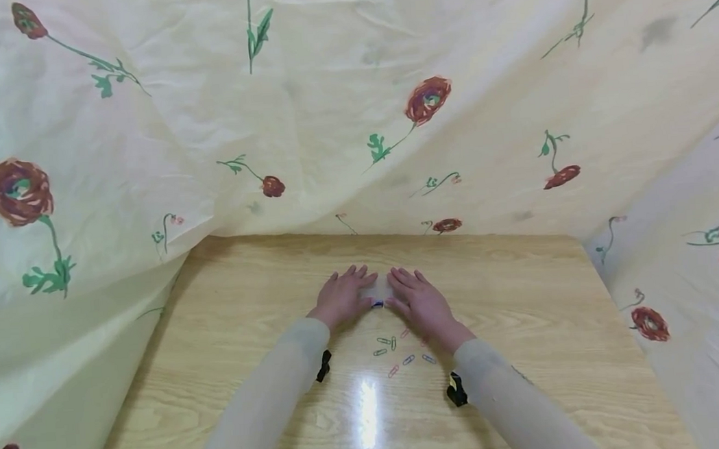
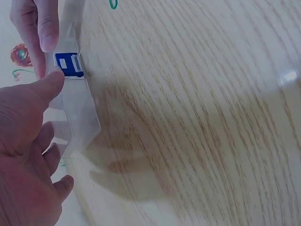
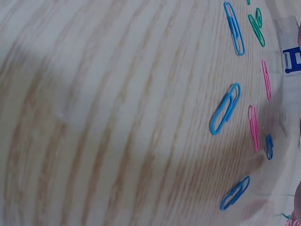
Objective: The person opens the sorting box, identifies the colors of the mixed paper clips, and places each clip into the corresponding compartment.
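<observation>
Two bare hands meet around one small clear plastic box (image 2: 85,110) on the far part of the wood-grain bench (image 1: 228,294). The box sits straight ahead of the person, between the hands, its long front edge running crosswise from one hand to the other. Neither hand is clearly nearer: the left hand (image 1: 344,299) is at its left end, the right hand (image 1: 423,306) at its right. A blue latch (image 2: 69,64) marks the middle of the front edge, facing the person.

The left hand is spread, fingers reaching past the box, its thumb at the front edge right beside the latch. The right hand mirrors it, fingers long and closer together, thumb tip near the latch's other side; how firmly either one presses, I cannot tell.

As for containers, the box is the only one in view. Its walls are see-through, but glare and fingers mask the inside, so any contents cannot be made out, nor whether the latch is fastened.

Loose on the bench, between box and person, lie green paper clips (image 1: 383,341), pink paper clips (image 3: 254,129) and blue paper clips (image 3: 229,107), the pink nearer the box than most blue ones. Flowered cloth (image 1: 326,82) hangs behind.
</observation>
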Demonstrator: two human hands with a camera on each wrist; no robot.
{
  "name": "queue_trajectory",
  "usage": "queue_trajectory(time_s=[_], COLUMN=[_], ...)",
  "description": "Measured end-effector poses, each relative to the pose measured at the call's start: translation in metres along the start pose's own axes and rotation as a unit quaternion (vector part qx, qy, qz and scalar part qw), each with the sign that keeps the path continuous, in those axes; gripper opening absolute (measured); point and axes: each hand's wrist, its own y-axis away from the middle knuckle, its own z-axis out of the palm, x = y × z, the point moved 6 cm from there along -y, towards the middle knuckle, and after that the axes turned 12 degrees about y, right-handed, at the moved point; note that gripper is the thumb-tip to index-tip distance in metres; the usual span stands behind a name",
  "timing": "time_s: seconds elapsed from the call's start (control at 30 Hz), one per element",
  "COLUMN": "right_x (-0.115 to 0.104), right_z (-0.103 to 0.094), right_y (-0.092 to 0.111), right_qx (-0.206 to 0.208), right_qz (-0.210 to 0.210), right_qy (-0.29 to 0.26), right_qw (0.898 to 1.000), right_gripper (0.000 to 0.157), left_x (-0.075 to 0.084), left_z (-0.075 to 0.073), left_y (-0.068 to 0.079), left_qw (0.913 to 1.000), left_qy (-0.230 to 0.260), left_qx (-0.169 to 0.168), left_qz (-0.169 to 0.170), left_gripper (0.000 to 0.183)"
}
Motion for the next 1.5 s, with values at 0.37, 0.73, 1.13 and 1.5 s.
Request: queue_trajectory(time_s=[0.37, 0.73, 1.13, 1.5], right_x=[0.0, 0.003, -0.006, -0.003], right_z=[0.0, 0.001, 0.001, -0.001], right_y=[-0.002, 0.001, 0.004, 0.002], right_qx=[0.002, 0.001, 0.001, 0.007], right_qz=[-0.001, 0.004, 0.002, 0.006], right_qy=[-0.002, 0.011, -0.007, 0.0], right_qw=[1.0, 1.0, 1.0, 1.0], right_gripper=[0.068, 0.068, 0.066, 0.066], left_x=[-0.001, 0.001, -0.008, -0.004], left_z=[-0.001, 0.005, 0.008, 0.0], left_y=[0.001, 0.001, 0.011, 0.007], left_qw=[0.9999, 0.9996, 0.9988, 0.999], left_qy=[-0.016, -0.017, -0.011, 0.0], left_qx=[0.0, 0.006, 0.03, 0.021], left_qz=[0.003, 0.02, 0.038, 0.039], left_gripper=[0.064, 0.062, 0.057, 0.056])
